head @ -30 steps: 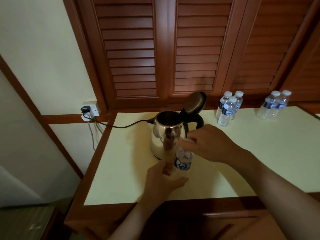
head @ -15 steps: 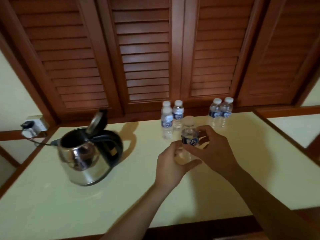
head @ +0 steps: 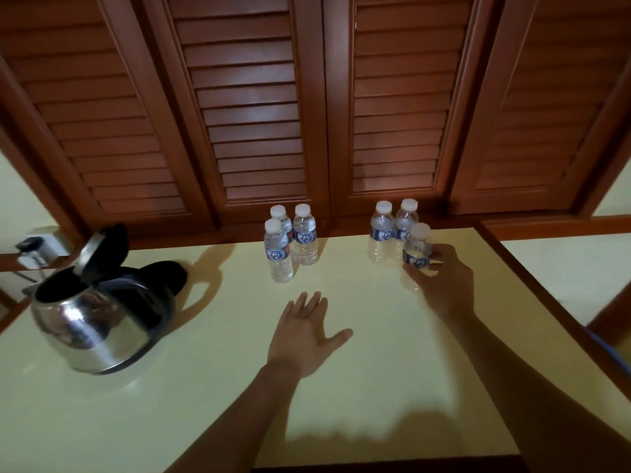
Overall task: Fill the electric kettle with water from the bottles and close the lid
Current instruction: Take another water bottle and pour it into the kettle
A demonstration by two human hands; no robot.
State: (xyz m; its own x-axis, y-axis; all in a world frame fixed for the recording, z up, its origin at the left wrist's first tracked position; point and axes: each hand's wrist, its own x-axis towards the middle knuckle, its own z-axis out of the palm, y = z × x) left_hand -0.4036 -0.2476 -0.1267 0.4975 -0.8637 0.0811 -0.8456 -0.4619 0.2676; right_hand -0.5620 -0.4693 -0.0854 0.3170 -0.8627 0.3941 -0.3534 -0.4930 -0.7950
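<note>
A steel electric kettle (head: pixel 92 329) with a black handle stands at the left of the table, its lid (head: pixel 99 249) hinged up and open. My right hand (head: pixel 440 281) grips a small capped water bottle (head: pixel 417 247) that stands upright beside two other bottles (head: pixel 392 230) at the back right. Three capped bottles (head: pixel 290 240) with water in them stand at the back middle. My left hand (head: pixel 305 332) hovers open over the table's middle, fingers straight, holding nothing.
The pale yellow table (head: pixel 205 404) has a dark wooden rim and backs onto louvred wooden doors (head: pixel 259 114). A wall socket with a plug (head: pixel 34 245) sits at the far left behind the kettle. A lower pale ledge (head: pixel 563 268) lies to the right.
My view swung right, away from the kettle. My left hand let go of the bottle and opened. My right hand carried the bottle to the back right beside the two bottles there.
</note>
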